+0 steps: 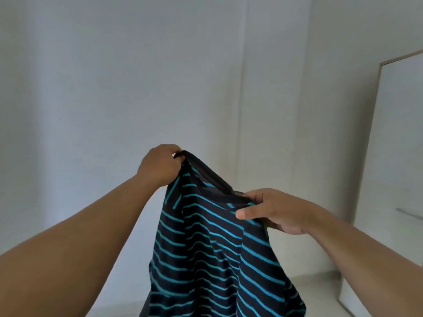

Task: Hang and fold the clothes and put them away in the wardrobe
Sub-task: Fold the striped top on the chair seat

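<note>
A dark navy knit shirt with thin turquoise stripes hangs in the air between two raised hands. The left hand grips one end of its black neckline in curled fingers; the right hand, lower, pinches the other end under its thumb. From both grips the fabric drapes downward before a pale grey wall.

I see through just one camera, worn on the person's head. It looks forward and a little down, very close to both arms (they come in from the lower corners). A pale wall fills the top.
</note>
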